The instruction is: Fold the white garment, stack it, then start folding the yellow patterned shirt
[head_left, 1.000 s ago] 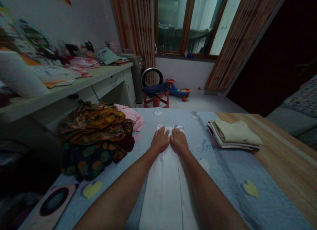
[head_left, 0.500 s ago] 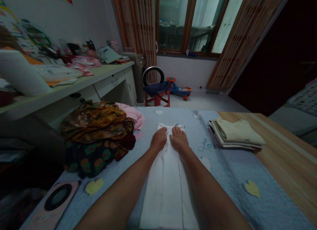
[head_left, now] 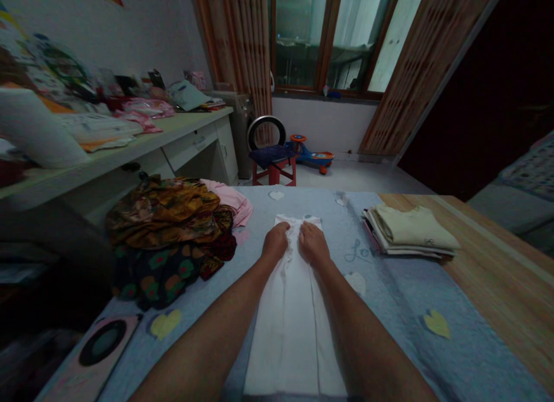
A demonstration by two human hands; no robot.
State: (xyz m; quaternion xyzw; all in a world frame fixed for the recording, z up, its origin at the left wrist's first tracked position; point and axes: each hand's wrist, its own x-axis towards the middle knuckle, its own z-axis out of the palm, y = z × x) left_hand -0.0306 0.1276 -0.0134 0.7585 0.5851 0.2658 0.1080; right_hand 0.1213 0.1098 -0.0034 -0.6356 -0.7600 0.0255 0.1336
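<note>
A long white garment (head_left: 295,332), folded lengthwise into a narrow strip, lies on the blue cloth in front of me. Its far end, with ruffled fabric in the middle, is where both hands rest. My left hand (head_left: 276,241) is closed on the left side of that end, thumb toward the middle. Opposite it, my right hand (head_left: 313,244) has its fingers curled over the right side, pinching the fabric. Only a narrow gap of white cloth separates the two hands. The fingertips are partly hidden.
A heap of patterned clothes (head_left: 168,217) lies left, with a pink cloth (head_left: 234,198) behind it. Folded shirts (head_left: 415,229) are stacked on the right. A pink case with a dark oval (head_left: 101,344) is near left. Past the table's far edge stands a red stool (head_left: 274,174).
My right hand, flatter with fingers stretched forward before, now has them curled in on the fabric. My left hand stays closed in nearly the same place. The garment has barely moved.
</note>
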